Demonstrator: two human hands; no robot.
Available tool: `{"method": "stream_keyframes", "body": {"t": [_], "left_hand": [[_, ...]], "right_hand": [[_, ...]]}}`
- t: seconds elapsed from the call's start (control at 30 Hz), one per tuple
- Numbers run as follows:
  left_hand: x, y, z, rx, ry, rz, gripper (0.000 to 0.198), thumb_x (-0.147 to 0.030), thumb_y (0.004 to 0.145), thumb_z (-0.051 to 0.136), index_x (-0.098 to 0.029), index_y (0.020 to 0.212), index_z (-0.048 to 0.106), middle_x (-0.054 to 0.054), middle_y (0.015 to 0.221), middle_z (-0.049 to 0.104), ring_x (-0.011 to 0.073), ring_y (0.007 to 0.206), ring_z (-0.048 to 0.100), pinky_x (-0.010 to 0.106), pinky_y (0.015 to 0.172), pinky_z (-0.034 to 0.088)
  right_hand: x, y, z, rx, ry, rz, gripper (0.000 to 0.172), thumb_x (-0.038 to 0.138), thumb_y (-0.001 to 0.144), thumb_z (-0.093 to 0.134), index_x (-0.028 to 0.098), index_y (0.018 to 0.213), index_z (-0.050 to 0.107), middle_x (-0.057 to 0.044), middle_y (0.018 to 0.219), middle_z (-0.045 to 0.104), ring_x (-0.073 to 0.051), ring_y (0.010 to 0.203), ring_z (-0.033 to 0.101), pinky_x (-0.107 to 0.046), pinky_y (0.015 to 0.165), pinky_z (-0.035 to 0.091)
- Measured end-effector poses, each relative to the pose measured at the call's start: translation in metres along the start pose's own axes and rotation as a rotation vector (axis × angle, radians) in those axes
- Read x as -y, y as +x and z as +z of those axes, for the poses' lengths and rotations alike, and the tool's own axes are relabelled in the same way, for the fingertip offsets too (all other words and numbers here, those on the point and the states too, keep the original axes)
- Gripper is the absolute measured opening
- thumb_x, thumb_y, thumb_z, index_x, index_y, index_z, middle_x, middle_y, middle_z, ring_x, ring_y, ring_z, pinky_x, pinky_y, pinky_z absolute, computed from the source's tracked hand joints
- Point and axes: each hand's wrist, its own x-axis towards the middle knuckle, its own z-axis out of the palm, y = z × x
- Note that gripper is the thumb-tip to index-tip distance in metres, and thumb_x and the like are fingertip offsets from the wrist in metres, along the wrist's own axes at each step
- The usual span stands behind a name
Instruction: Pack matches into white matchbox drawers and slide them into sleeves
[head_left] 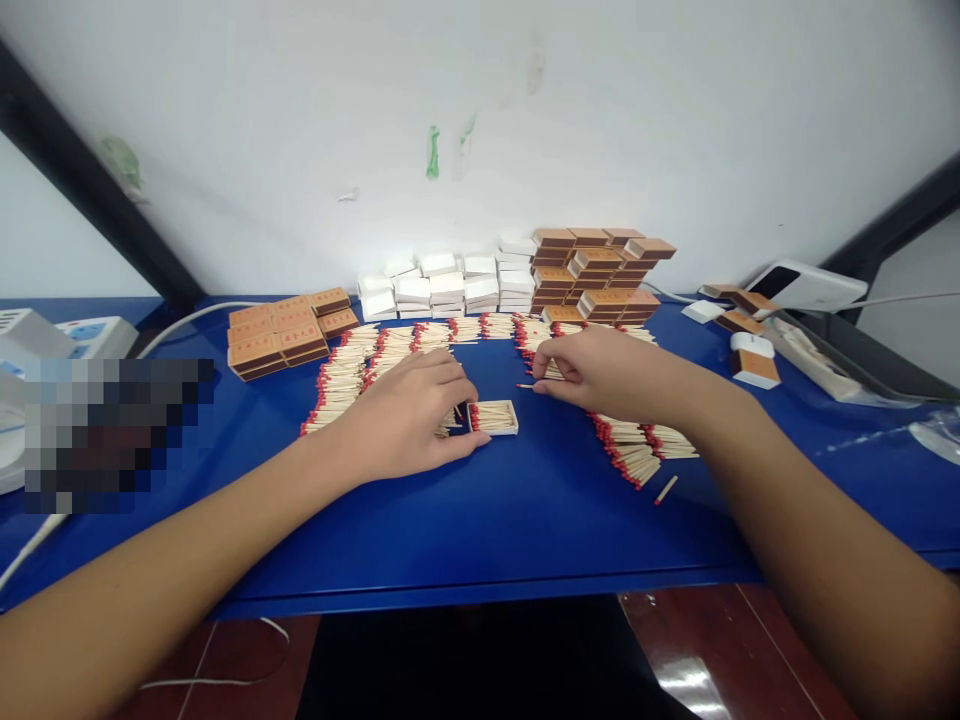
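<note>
A white matchbox tray (514, 424) partly filled with red-tipped matches lies on the blue table. My left hand (409, 415) grips its left end, thumb at the near side and fingers curled round the far side. To the right, my right hand (592, 372) pinches a single match (524, 386) between thumb and fingertips, its red head pointing left. Rows of loose matches (341, 375) fan out around the tray, some hidden under both hands. One stray match (666, 489) lies apart at the right, below more heaped matches (634, 455).
White trays (446, 288) stand stacked against the wall, beside piled brown matchboxes (592, 270). More matchboxes (289, 335) sit at the left. Power strips (97, 335) and a pixelated area are far left. Loose boxes (756, 365), a white device (814, 285) and cables lie right.
</note>
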Motion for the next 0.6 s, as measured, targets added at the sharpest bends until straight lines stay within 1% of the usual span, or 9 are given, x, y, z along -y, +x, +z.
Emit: {"method": "stream_keyframes", "body": {"t": [0.1,0.17,0.33,0.47,0.6], "left_hand": [[0.0,0.0,0.0,-0.002,0.001,-0.006,0.026,-0.043,0.1,0.077,-0.017,0.104,0.077,0.01,0.103,0.074,0.0301,0.107,0.069,0.046,0.099,0.054],[0.0,0.0,0.0,-0.003,0.001,-0.001,0.027,-0.043,0.1,0.077,-0.016,0.104,0.077,0.01,0.102,0.074,0.0301,0.106,0.069,0.046,0.099,0.055],[0.0,0.0,0.001,-0.009,-0.001,0.007,0.028,-0.045,0.101,0.076,-0.017,0.103,0.077,0.01,0.102,0.074,0.0303,0.105,0.068,0.046,0.098,0.054],[0.001,-0.001,0.001,-0.015,-0.004,0.009,0.027,-0.045,0.101,0.075,-0.018,0.103,0.076,0.01,0.102,0.074,0.03,0.105,0.068,0.045,0.097,0.054],[0.001,0.0,0.001,-0.007,-0.012,-0.003,0.026,-0.044,0.102,0.074,-0.019,0.103,0.076,0.01,0.103,0.074,0.0299,0.106,0.068,0.045,0.098,0.054]], "right_hand": [[-0.004,0.003,0.004,0.09,0.008,0.003,0.015,0.03,0.097,0.06,0.021,0.096,0.073,-0.007,0.087,0.076,-0.022,0.075,0.065,-0.033,0.065,0.038],[-0.006,0.003,0.005,0.11,0.009,0.015,0.015,0.03,0.096,0.059,0.021,0.095,0.072,-0.007,0.088,0.077,-0.022,0.074,0.065,-0.033,0.064,0.039],[-0.011,0.002,0.003,0.051,-0.021,0.041,0.015,0.03,0.097,0.06,0.021,0.096,0.071,-0.009,0.087,0.078,-0.023,0.075,0.067,-0.033,0.064,0.041],[-0.012,0.001,-0.001,0.059,-0.022,0.079,0.013,0.029,0.097,0.062,0.021,0.094,0.072,-0.008,0.086,0.078,-0.023,0.075,0.068,-0.033,0.064,0.043],[-0.011,0.001,-0.004,0.058,-0.018,0.113,0.011,0.027,0.095,0.065,0.021,0.096,0.075,-0.008,0.088,0.079,-0.024,0.078,0.07,-0.033,0.066,0.044]]}}
